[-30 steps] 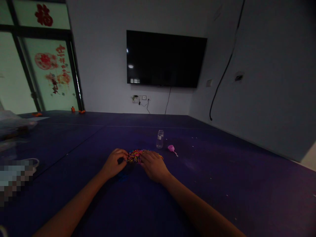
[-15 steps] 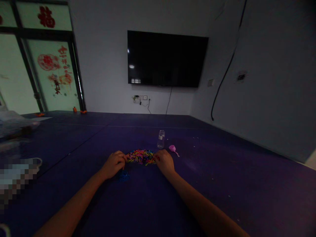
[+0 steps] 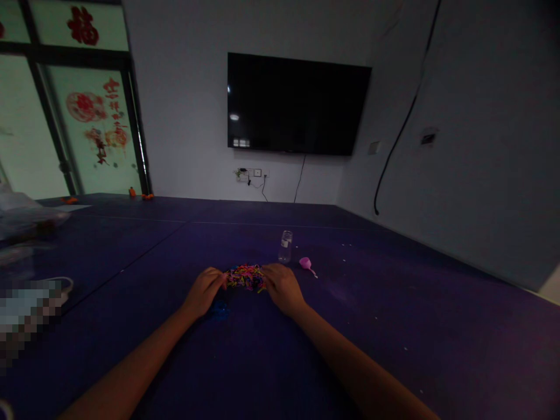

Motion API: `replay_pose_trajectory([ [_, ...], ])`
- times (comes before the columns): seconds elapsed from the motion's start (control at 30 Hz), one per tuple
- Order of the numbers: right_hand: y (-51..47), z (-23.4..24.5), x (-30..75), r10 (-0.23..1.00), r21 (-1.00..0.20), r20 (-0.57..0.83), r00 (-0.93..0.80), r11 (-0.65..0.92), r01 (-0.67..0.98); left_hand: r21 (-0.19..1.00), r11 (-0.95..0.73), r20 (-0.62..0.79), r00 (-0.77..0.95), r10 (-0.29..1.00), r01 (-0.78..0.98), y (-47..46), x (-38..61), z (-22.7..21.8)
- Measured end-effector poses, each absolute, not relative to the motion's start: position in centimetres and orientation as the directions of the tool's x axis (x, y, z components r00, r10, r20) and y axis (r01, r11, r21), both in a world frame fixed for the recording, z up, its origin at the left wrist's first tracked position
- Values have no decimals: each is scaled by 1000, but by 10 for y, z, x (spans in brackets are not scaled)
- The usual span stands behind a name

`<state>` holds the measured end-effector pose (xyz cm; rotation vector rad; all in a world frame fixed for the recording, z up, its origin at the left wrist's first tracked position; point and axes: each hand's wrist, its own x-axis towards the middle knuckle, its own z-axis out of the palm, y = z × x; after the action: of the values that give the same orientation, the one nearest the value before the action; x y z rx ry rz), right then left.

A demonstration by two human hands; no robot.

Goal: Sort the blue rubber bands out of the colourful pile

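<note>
On the dark tabletop (image 3: 394,326), a multicoloured pile of small pieces (image 3: 245,276) lies hemmed between both hands: left hand (image 3: 205,290) at nine o'clock, right hand (image 3: 283,287) at three. Fingertips touch it; either grip seems loose, though dimness hides whether anything is pinched.

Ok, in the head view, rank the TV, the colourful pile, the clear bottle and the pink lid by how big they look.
1. TV
2. colourful pile
3. clear bottle
4. pink lid, close to the bottle in looks

The TV is farthest away, so its real lead is greater.

Small clear bottle (image 3: 284,246) upright mid-table (image 3: 394,326), pink cap (image 3: 305,263) just beside it; black television (image 3: 297,105) on far wall; plastic bags (image 3: 26,216) at left edge.
</note>
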<state>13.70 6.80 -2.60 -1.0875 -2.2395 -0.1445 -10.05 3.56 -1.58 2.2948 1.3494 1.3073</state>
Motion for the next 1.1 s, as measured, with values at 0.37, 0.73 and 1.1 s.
replay_pose_trajectory([
  [0.37,51,-23,120,650,-3,414,-637,701,713,509,-579,611,207,764,637,34,-96,-14],
  [0.73,52,-22,120,630,-35,358,-689,746,665,508,-568,595,213,775,648,35,-97,-15],
  [1.1,56,-26,119,626,-43,369,-687,750,661,501,-555,591,206,780,664,33,-96,-14],
])
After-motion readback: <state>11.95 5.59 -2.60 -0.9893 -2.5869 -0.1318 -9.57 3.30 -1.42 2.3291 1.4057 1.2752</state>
